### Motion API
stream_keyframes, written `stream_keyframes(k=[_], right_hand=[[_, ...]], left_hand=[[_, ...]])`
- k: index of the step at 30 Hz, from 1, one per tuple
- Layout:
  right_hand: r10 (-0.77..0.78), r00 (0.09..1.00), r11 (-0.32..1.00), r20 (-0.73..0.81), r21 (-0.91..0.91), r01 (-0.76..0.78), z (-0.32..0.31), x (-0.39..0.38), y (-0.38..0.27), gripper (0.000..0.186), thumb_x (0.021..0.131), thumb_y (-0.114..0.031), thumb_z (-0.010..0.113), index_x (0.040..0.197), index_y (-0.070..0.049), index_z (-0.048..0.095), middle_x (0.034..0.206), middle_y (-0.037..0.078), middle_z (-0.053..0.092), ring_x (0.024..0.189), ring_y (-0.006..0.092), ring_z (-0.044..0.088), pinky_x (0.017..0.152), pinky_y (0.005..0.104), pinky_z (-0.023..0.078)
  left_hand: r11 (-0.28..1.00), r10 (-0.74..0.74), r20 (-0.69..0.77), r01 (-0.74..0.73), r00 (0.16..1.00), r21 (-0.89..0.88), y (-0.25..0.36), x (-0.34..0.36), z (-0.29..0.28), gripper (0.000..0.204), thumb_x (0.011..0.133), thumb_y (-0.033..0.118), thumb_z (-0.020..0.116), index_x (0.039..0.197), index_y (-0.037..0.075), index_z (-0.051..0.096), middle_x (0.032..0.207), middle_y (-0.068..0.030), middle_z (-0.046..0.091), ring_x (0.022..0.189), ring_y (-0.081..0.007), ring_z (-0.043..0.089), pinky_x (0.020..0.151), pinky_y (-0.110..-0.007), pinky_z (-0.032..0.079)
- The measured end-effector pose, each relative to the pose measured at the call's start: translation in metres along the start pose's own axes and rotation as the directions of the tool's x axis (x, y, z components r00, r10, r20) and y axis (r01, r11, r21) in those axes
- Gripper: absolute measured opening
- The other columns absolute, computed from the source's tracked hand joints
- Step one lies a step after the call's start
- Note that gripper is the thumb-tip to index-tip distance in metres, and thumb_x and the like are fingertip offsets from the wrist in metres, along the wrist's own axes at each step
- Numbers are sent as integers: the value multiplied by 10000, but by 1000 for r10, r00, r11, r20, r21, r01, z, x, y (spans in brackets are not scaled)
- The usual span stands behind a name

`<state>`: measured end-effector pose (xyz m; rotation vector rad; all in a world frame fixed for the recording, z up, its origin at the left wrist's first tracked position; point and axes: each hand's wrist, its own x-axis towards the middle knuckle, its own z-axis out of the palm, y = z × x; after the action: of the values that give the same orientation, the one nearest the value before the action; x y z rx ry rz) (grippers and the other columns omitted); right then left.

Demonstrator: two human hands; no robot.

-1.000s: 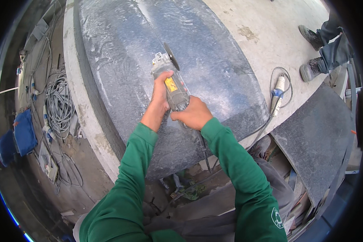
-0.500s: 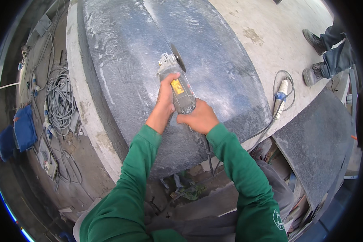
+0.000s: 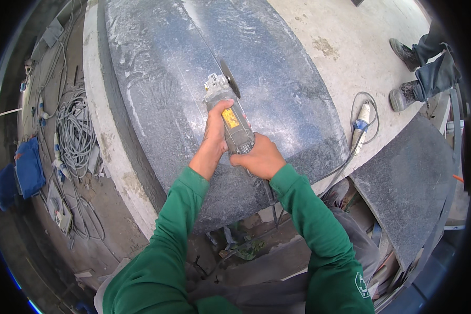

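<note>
Both my hands grip an angle grinder [image 3: 238, 135] with a dusty grey body and a yellow label. My left hand [image 3: 213, 135] wraps the body behind the head, its thumb lying along the top. My right hand [image 3: 263, 157] closes round the rear end, where a dark cord [image 3: 270, 193] trails toward me. A thin dark cutting disc [image 3: 229, 78] stands on edge at the grinder's right side, over a large dark grey stone slab [image 3: 162, 104]. From the disc a straight cut line [image 3: 198, 29] runs away up the slab. Whether the disc touches the stone, I cannot tell.
A pale concrete surface [image 3: 298, 26] lies under the slab. A blue-and-white plug connector [image 3: 360, 128] with cable rests at the right, near another person's shoes [image 3: 403, 97]. A second slab [image 3: 411, 172] leans at lower right. Coiled grey cable [image 3: 76, 136] and blue cloth [image 3: 30, 168] lie left.
The grinder has drawn slightly back toward me along the cut line, with both hands still around it. The whole view has shifted a little to the left.
</note>
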<state>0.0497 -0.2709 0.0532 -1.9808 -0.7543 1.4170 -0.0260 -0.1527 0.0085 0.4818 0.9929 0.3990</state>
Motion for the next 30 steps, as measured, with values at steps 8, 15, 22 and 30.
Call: stream_keyframes(k=[8,15,22,30], right_hand=[[89,996,996,-5,-31,-89,-2,36,-36,440,632,-247,774,955,40,693,861,125,698,771,235,673,710,338,519],[-23,999,1000,-22,-1,23,2,20,-11,466,635,-258,784,973,46,680,869,139,699,782,239,675,713,335,521],[48,999,999,-9,21,-48,-3,-9,-8,491,641,-278,783,1029,3,675,916,158,705,852,273,691,775,372,529],[6,999,999,-31,49,-5,2,-12,3,477,647,-273,776,1031,-7,678,905,152,708,847,264,690,771,368,530]], left_hand=[[998,-59,61,60,996,-20,33,51,-16,452,813,372,636,1065,20,506,859,-167,612,693,-322,651,627,-448,581],[998,-54,72,56,996,-20,14,31,-13,451,814,378,630,1041,4,521,850,-168,620,695,-324,655,633,-440,582],[999,-40,20,40,999,-13,2,2,-2,440,806,343,639,1058,2,523,818,-157,603,656,-291,647,595,-422,569],[999,-41,7,41,999,6,-2,-6,0,469,809,336,639,1099,-4,497,829,-164,594,659,-285,643,599,-418,569]])
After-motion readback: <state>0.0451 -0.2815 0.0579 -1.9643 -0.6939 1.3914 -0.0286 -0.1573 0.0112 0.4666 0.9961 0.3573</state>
